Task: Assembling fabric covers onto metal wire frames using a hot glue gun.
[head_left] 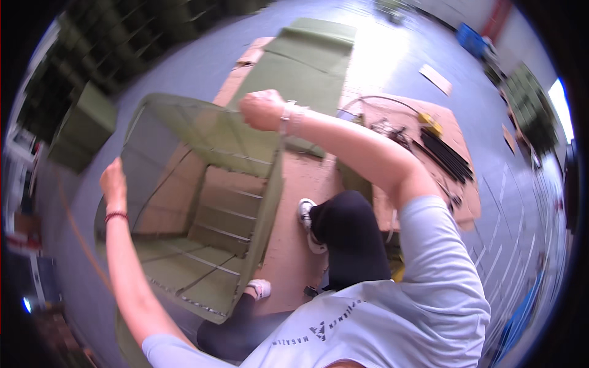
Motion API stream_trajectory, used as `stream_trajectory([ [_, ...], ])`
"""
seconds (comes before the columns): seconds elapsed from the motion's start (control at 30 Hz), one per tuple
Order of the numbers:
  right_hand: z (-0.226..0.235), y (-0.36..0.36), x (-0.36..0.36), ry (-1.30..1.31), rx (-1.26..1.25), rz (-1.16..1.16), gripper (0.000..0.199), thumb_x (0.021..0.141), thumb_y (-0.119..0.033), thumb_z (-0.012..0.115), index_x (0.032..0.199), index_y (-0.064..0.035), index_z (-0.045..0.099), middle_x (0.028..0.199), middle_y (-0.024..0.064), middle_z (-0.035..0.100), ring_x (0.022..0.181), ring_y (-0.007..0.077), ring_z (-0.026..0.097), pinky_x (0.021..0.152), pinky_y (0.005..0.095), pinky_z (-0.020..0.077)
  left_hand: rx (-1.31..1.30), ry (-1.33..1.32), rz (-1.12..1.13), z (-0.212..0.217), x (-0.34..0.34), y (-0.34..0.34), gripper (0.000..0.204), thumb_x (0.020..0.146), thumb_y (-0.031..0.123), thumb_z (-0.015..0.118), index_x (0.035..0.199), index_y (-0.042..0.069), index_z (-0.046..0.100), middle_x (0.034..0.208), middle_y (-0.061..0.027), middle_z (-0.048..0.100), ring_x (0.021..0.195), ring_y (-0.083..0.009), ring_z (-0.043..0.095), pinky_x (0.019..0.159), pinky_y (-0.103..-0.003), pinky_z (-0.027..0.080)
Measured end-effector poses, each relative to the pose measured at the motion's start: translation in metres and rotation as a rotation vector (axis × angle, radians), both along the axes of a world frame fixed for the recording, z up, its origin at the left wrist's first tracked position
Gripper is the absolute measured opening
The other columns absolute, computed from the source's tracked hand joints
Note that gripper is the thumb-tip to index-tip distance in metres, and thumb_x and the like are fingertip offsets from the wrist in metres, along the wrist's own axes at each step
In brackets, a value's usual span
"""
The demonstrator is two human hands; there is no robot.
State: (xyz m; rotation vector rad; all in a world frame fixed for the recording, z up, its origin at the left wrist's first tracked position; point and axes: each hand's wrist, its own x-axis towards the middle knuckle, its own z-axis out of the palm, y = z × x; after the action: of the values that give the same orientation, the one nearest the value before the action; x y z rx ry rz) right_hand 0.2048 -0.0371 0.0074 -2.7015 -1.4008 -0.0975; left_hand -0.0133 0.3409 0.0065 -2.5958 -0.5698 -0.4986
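Observation:
An olive-green fabric box (274, 202) with an open side toward me stands tilted between my arms. Thin metal rods cross its inner walls, and brown panels show inside it. My left hand (113, 181) is closed at the left rim of the box. At the far right corner, my right hand (261, 110) is closed on the fabric edge, with the wrist bent over it. The fingers of both hands are partly turned away from view. My legs are on either side of the box's near right end.
Beyond the box, a green fabric sheet (307, 64) lies over cardboard. To the right, a cardboard sheet (463, 196) bears black rods (445, 156), a yellow tool (431, 124) and loose metal parts. Another green box (86, 126) stands at left; green stacks line the back.

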Motion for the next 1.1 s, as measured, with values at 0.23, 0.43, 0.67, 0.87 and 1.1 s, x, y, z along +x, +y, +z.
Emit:
stream_trajectory([
  [0.23, 0.028, -0.154, 0.029, 0.104, 0.257, -0.150, 0.043, 0.083, -0.044, 0.067, 0.099, -0.0048, 0.067, 0.092, 0.0126, 0.069, 0.083, 0.0238, 0.067, 0.075, 0.0362, 0.0536, -0.100, 0.176, 0.060, -0.046, 0.001, 0.071, 0.043, 0.079, 0.008, 0.068, 0.120, 0.004, 0.054, 0.104, -0.0214, 0.062, 0.101, -0.0379, 0.059, 0.088, -0.046, 0.048],
  [0.43, -0.038, -0.411, 0.025, 0.213, 0.302, -0.682, 0.037, 0.090, -0.035, 0.059, 0.085, 0.0007, 0.065, 0.071, 0.0150, 0.064, 0.064, 0.0221, 0.061, 0.060, 0.0375, 0.0478, -0.276, 0.133, -0.051, 0.005, -0.037, 0.089, 0.056, 0.082, 0.014, 0.066, 0.132, -0.002, 0.046, 0.128, -0.0241, 0.053, 0.120, -0.0381, 0.050, 0.101, -0.042, 0.041],
  [0.67, -0.190, -0.523, -0.054, 0.918, 0.603, -1.203, 0.043, 0.092, -0.043, 0.056, 0.084, -0.0012, 0.061, 0.072, 0.0108, 0.068, 0.061, 0.0187, 0.068, 0.051, 0.0271, 0.0549, -0.432, -0.084, -0.190, 0.081, -0.030, -0.068, 0.047, 0.088, 0.018, 0.061, 0.130, -0.001, 0.051, 0.128, -0.0201, 0.055, 0.119, -0.0306, 0.054, 0.101, -0.035, 0.039],
  [0.87, -0.213, -0.480, -0.075, 1.111, 1.113, -1.221, 0.041, 0.094, -0.043, 0.053, 0.089, -0.0029, 0.059, 0.074, 0.0092, 0.067, 0.061, 0.0170, 0.066, 0.053, 0.0258, 0.0548, -0.588, -0.276, -0.486, 0.093, -0.096, -0.224, 0.035, 0.091, 0.000, 0.053, 0.126, -0.001, 0.056, 0.120, -0.0140, 0.062, 0.112, -0.0217, 0.058, 0.096, -0.033, 0.043],
  [1.1, -0.199, -0.504, -0.062, 0.781, 1.173, -1.159, 0.037, 0.094, -0.035, 0.056, 0.071, -0.0059, 0.059, 0.057, 0.0021, 0.059, 0.044, 0.0097, 0.055, 0.039, 0.0231, 0.0432, -0.893, 0.003, -0.741, 0.003, -0.138, -0.366, 0.022, 0.081, 0.001, 0.064, 0.103, -0.001, 0.066, 0.099, -0.0146, 0.067, 0.095, -0.0305, 0.064, 0.085, -0.039, 0.051],
])
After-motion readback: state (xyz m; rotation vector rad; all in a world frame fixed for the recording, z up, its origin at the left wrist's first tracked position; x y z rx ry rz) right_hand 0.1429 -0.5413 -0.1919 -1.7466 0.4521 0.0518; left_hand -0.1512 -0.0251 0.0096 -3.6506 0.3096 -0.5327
